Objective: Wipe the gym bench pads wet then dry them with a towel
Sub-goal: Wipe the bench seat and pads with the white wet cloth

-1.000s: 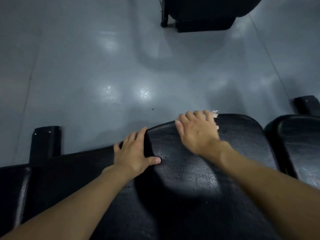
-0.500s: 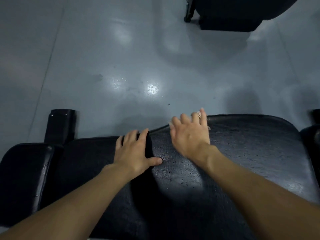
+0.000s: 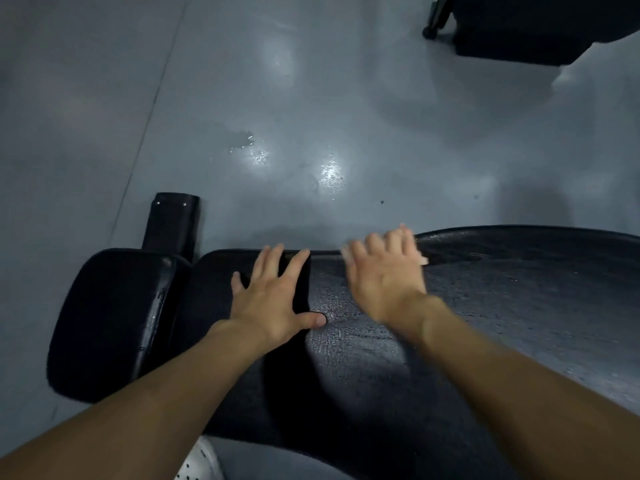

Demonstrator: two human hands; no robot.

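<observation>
The person is leaning over the long bench pad (image 3: 502,323), a black textured cushion that is glistening with droplets across its right half. The left hand (image 3: 277,299) is lying flat on the pad with fingers spread wide and thumb out, gripping nothing. The right hand (image 3: 384,275) is pressing palm-down near the pad's far edge, blurred; a scrap of pale cloth (image 3: 422,260) is showing at its fingertips, and I cannot tell whether the fingers are closing on it or only pressing it flat. Just left of the long pad, a smaller rounded pad (image 3: 114,320) is sitting across a narrow gap, with a black frame foot (image 3: 173,220) sticking out behind it. The grey floor (image 3: 242,98) is showing wet patches (image 3: 249,147) beyond the bench. Other dark equipment (image 3: 526,26) is standing well apart at the top right. A white perforated shoe (image 3: 201,462) is showing below the bench's near edge.
</observation>
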